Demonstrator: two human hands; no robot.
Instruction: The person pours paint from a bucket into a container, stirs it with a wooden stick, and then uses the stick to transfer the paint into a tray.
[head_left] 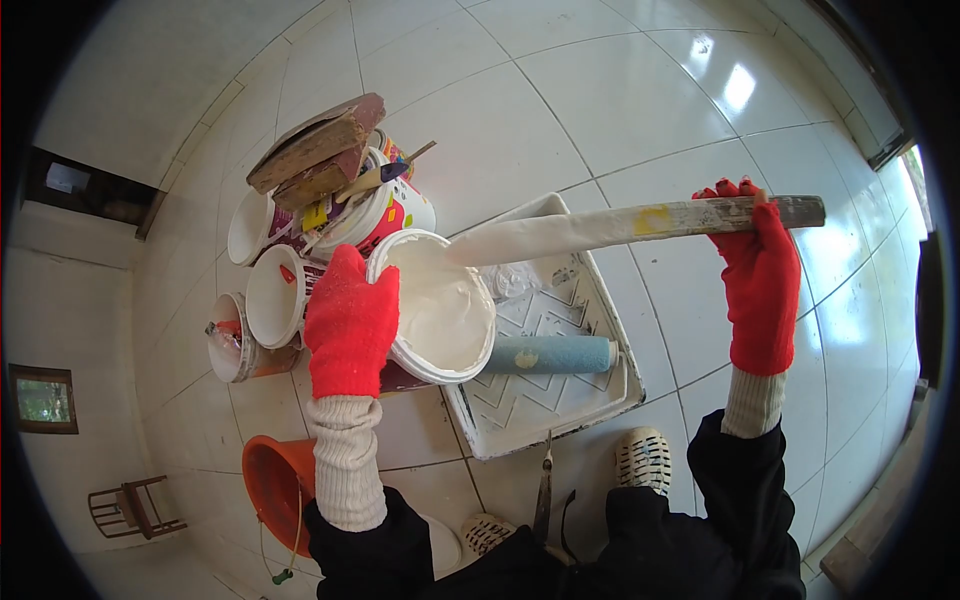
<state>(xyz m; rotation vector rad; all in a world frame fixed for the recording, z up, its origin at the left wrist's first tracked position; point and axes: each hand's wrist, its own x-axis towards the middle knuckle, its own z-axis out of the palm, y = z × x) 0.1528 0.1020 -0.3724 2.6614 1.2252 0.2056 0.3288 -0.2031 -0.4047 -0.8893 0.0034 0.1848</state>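
My left hand (352,325), in a red fingerless glove, grips the rim of a tub of thick white paint (445,310), which is tilted toward me. My right hand (755,280), gloved the same way, is closed around the bare end of a flat wooden stirring stick (690,217). White paint coats the stick's other end, which reaches over the tub's upper rim. Below and right of the tub lies a paint tray (590,425) with a ridged floor. A blue paint roller sleeve (555,354) rests in it beside some crumpled clear plastic (510,281).
Several paint buckets (275,295) cluster left of the tub. Wooden blocks (320,150) and a paintbrush (385,172) lie on top of one. An orange bucket (275,470) is by my left forearm. A chair (138,508) stands on the tiled floor (480,90), far left.
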